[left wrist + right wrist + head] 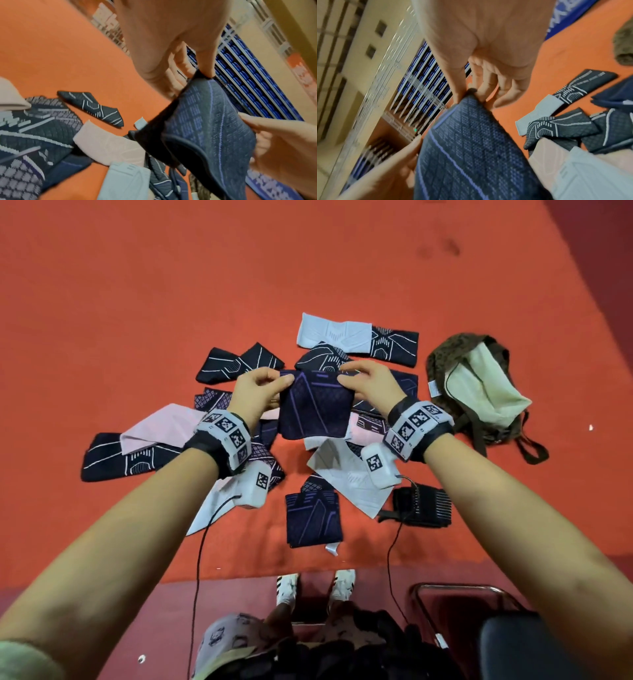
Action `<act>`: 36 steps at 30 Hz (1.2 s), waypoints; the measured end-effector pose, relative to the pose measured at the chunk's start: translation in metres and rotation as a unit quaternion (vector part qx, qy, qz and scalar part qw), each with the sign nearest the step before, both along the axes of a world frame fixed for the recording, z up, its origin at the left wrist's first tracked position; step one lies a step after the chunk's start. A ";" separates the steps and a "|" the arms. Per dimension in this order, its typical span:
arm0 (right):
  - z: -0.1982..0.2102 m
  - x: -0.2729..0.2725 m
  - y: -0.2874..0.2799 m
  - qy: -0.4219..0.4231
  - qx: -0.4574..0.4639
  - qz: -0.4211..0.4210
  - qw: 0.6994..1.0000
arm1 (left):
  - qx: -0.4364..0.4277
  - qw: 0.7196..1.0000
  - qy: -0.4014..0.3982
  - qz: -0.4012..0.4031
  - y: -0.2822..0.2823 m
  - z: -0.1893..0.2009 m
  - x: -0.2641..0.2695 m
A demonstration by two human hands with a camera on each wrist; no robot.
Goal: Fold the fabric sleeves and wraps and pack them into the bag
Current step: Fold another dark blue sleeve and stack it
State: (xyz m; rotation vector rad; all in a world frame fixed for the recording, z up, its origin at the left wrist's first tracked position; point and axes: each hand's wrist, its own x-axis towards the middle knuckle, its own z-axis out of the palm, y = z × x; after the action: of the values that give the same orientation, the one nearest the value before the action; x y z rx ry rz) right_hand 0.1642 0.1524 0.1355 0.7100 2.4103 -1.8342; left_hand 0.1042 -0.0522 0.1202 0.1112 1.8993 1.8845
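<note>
I hold a dark navy sleeve with purple lines (315, 405) up in the air over the pile. My left hand (265, 386) pinches its top left corner and my right hand (359, 378) pinches its top right corner. The same sleeve (205, 121) hangs from my left hand (202, 70) in the left wrist view, and the sleeve (471, 148) hangs from my right hand (471, 93) in the right wrist view. The brown bag (442, 361) with a pale lining lies open on the red floor to the right.
Several more sleeves lie scattered on the red carpet (137, 302): a folded navy one (313, 517) near me, pink ones (161, 426), white ones (334, 332) and a black ribbed wrap (424, 506). A chair (507, 638) stands at the lower right, beside my shoes (287, 587).
</note>
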 end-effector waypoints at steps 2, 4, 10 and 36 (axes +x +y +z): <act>0.006 0.001 0.003 0.018 -0.044 -0.009 0.999 | 0.036 0.998 -0.042 -0.004 0.003 0.007 0.002; 0.011 0.003 0.006 0.041 -0.075 -0.010 0.996 | 0.060 0.996 -0.068 -0.020 0.006 0.012 0.004; 0.020 0.011 0.008 0.065 -0.169 -0.030 0.983 | 0.095 0.989 -0.109 0.021 0.015 0.015 0.008; -0.039 0.055 -0.007 -0.085 -0.175 -0.014 0.981 | -0.023 0.980 -0.150 -0.128 -0.001 -0.036 0.049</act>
State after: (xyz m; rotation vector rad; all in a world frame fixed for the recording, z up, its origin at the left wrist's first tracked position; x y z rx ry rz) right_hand 0.2187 0.1450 0.0965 0.8271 1.9146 -2.0387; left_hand 0.1527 -0.0535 0.0841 0.0488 1.6382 1.5851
